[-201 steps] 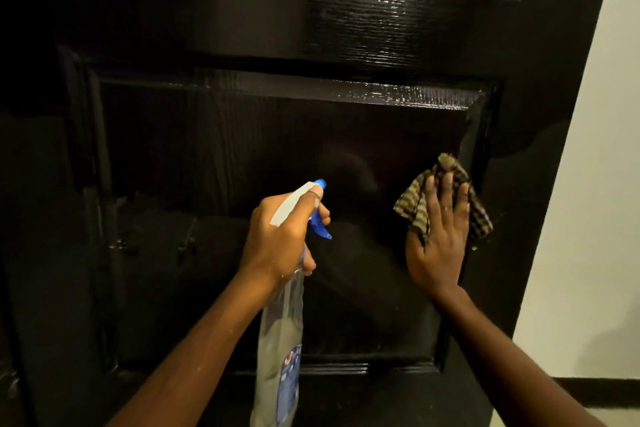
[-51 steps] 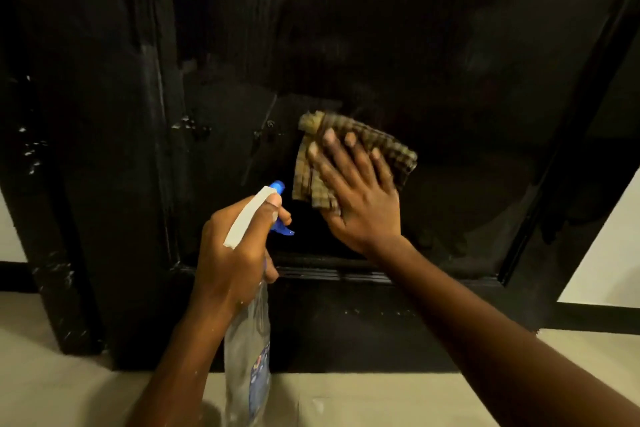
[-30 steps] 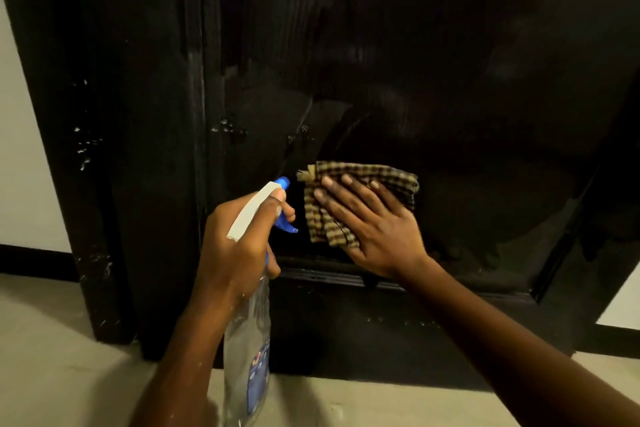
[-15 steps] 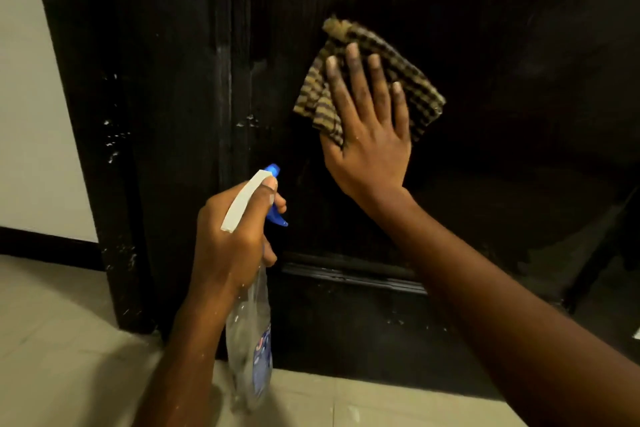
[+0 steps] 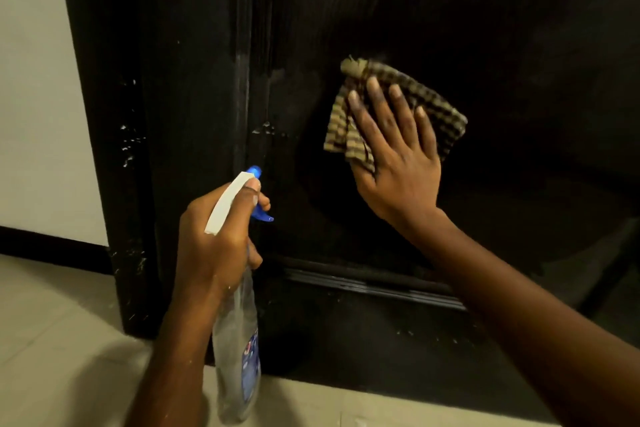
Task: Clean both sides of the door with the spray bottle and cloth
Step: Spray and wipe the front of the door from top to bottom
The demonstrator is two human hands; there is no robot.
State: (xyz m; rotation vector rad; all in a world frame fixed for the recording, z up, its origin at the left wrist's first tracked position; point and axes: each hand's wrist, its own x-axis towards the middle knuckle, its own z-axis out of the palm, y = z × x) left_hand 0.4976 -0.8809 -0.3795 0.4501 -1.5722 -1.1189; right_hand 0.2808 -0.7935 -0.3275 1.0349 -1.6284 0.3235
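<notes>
Bare door panel (image 5: 536, 87) right of cloth (image 5: 433, 107); raised moulding (image 5: 346, 279), seemingly, just below.

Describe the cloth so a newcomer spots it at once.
Start at the black door filling most of the view. On its recessed panel, the right hand presses flat on the cloth. It is the only checked brown-and-tan thing there, unlike the clear spray bottle in the left hand.
</notes>
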